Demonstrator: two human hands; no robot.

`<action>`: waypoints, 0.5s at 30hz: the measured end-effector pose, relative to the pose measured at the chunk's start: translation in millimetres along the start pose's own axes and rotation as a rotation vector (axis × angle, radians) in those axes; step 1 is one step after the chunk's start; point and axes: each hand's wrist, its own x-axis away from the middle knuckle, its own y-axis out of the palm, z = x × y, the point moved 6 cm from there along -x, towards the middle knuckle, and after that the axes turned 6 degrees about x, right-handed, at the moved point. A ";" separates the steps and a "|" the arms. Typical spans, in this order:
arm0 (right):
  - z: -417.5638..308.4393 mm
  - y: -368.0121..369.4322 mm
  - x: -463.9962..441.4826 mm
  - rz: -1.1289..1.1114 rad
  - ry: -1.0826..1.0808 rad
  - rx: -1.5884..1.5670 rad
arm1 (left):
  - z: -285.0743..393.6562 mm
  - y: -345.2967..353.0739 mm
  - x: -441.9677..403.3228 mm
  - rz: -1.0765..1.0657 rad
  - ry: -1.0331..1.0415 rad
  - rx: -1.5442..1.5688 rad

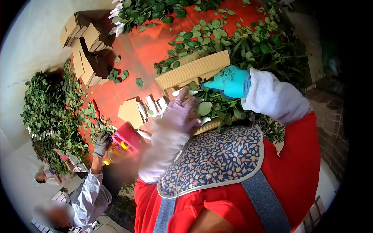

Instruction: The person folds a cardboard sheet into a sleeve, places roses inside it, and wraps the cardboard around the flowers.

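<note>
My left hand (179, 114), in a thin purple glove, has its fingers spread over the left end of a leafy bunch. White sleeve-like wraps (186, 91) show at the bunch's end beside its fingertips. My right hand (230, 82), in a teal glove, is closed at the upper side of the same bunch of leafy stems (217, 107); its fingertips are partly hidden. A corrugated cardboard piece (194, 70) stands behind the bunch, just beyond both hands. Another cardboard edge (213, 125) runs along the near side, against my flowered apron (213, 161).
Leafy stems (264, 48) are heaped at the far right of the red table (143, 48). Cardboard stacks (87, 64) stand at the back left. More white wraps (151, 105) lie left of my hands. A co-worker's grey-gloved hand (101, 144) is near a pink tool (127, 136).
</note>
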 end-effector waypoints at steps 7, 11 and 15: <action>-11.3 -19.8 8.7 0.172 -0.105 0.013 | -3.7 4.2 2.6 0.051 -0.023 0.025; -15.0 -10.1 15.4 -0.084 0.090 0.065 | 2.0 3.8 4.1 -0.024 -0.002 -0.056; -28.1 -55.5 30.0 0.061 0.218 0.232 | -16.2 30.6 8.9 -0.057 0.028 -0.025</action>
